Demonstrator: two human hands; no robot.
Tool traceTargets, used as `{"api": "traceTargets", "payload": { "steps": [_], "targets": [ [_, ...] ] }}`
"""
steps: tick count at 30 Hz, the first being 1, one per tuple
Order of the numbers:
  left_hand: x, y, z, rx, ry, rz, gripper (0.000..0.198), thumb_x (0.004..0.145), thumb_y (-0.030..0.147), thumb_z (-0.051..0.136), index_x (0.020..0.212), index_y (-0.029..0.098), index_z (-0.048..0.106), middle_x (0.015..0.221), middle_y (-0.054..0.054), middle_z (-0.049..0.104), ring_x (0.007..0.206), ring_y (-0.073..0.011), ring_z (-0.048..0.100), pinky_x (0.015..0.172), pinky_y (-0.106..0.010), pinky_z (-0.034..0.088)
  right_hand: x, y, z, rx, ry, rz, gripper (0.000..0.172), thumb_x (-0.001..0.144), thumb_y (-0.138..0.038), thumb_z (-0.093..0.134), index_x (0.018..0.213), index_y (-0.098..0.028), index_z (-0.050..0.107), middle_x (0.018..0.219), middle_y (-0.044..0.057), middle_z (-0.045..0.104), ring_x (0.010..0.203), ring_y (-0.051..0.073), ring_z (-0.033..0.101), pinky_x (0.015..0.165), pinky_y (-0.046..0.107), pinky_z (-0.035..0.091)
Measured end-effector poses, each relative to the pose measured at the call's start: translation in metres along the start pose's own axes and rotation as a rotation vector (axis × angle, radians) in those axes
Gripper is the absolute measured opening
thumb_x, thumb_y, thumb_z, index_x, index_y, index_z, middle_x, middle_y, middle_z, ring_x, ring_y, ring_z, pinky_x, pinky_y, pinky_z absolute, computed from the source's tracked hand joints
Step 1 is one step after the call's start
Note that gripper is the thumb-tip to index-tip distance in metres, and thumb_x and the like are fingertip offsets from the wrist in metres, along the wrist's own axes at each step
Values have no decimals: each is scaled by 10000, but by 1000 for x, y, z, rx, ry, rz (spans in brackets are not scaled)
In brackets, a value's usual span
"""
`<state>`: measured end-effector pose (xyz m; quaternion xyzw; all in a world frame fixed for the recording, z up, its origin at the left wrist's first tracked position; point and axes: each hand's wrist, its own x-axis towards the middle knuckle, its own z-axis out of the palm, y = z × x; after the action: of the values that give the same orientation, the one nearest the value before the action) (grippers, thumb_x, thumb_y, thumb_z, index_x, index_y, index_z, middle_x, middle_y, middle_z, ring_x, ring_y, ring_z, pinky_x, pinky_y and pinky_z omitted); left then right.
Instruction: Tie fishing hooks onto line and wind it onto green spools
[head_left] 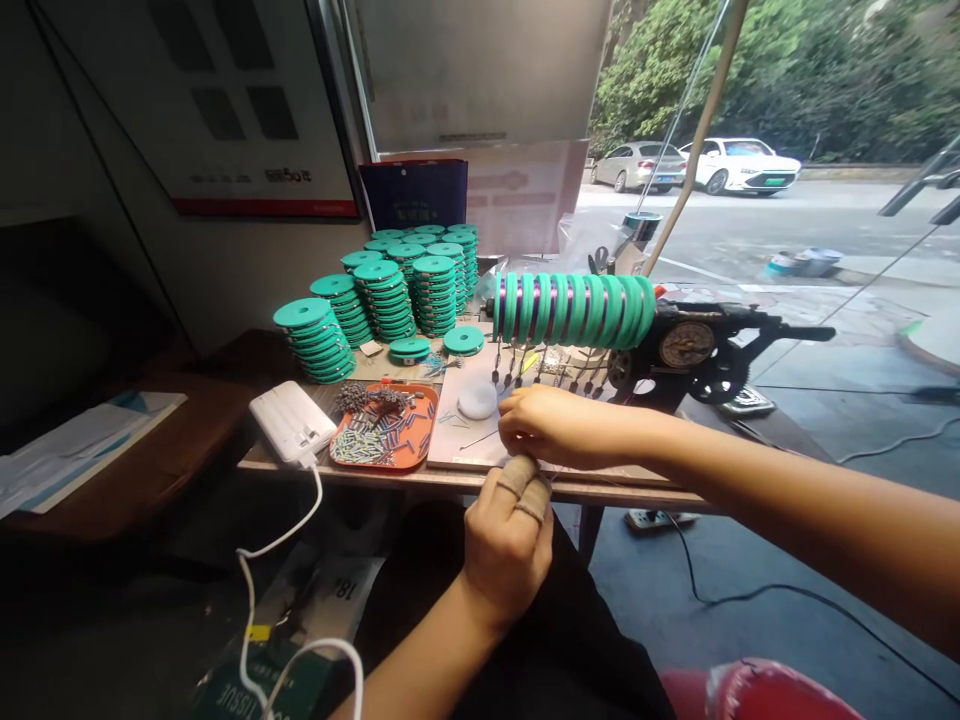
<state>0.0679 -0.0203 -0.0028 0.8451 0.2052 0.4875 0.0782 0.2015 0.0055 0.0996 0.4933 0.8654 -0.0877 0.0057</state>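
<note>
At lower centre, the left hand (511,535) and right hand (559,425) are curled and brought together by the front edge of the board (456,448), perhaps to steady something fine; whether anything is held cannot be told. At centre right, spools (575,310) are lined up on the winder (686,345), leads (496,376) hanging within reach; room is bounded leftward by the tray (421,440).

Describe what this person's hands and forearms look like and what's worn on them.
The left hand has tan, cloth-like wraps around two fingers and no glove. The right hand shows no glove or wrap, though its fingertips are partly hidden. Both forearms are bare: no sleeves, watch or bracelet in view.
</note>
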Motion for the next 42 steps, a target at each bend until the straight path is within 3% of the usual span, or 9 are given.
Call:
{"api": "traceTargets", "payload": {
  "steps": [3,5,9,14,20,26,31,36,42],
  "targets": [
    [6,1,-5,-209,-94,-160,160,735,59,523,766,156,647,803,-93,641,754,-188,560,704,-307,470,-2,-4,0,2,-6,31,159,760,-101,539,621,-123,611,670,46,584,620,128,492,569,224,338],
    [11,3,-8,-566,-161,-569,102,703,93,576,659,164,634,725,-55,607,720,-154,526,672,-258,440,-16,-13,4,-30,102,88,159,798,-137,510,677,-121,613,714,67,585,658,150,496,580,246,340],
    [21,3,-7,-1218,-314,-1340,62,614,106,643,585,132,595,637,-13,546,533,-62,413,425,-148,288,-66,-29,36,-107,677,174,186,856,-162,440,752,-146,593,703,61,575,630,148,467,589,272,345],
    [24,0,-3,-1426,-426,-1534,63,563,104,645,598,104,593,628,-21,549,458,-17,377,364,-114,187,-92,-32,98,-142,782,-17,180,847,-99,435,890,-155,601,699,57,615,611,142,490,568,272,369],
    [22,6,-5,-1474,-426,-1513,91,572,140,664,623,100,601,643,-12,530,508,-23,416,374,-103,196,-79,-41,119,450,894,211,131,832,-146,483,804,-164,610,684,38,588,624,135,509,580,257,400],
    [22,8,-7,-1119,-357,-1130,84,623,118,669,590,135,594,622,11,489,558,-73,425,497,-173,343,-82,-51,122,1491,595,531,245,774,-365,551,641,-161,521,535,-35,441,500,97,412,481,212,346],
    [21,8,-11,-701,-343,-648,62,703,134,601,655,167,622,869,-53,506,872,-188,498,788,-307,408,-89,-68,98,1088,652,497,221,811,-299,517,634,-169,538,614,-6,511,590,121,475,560,228,380],
    [12,8,-5,-853,-264,-714,57,725,191,606,675,173,625,824,-38,506,849,-180,512,780,-296,414,-96,-72,81,844,708,383,181,827,-245,497,685,-185,592,640,10,595,583,129,542,551,220,427],
    [9,8,-1,-919,-229,-759,68,712,212,626,663,165,627,771,-22,491,793,-167,503,747,-289,407,-105,-46,94,1021,1011,613,158,789,-317,558,846,-182,618,659,21,637,537,129,556,513,230,472]
  ]
}}
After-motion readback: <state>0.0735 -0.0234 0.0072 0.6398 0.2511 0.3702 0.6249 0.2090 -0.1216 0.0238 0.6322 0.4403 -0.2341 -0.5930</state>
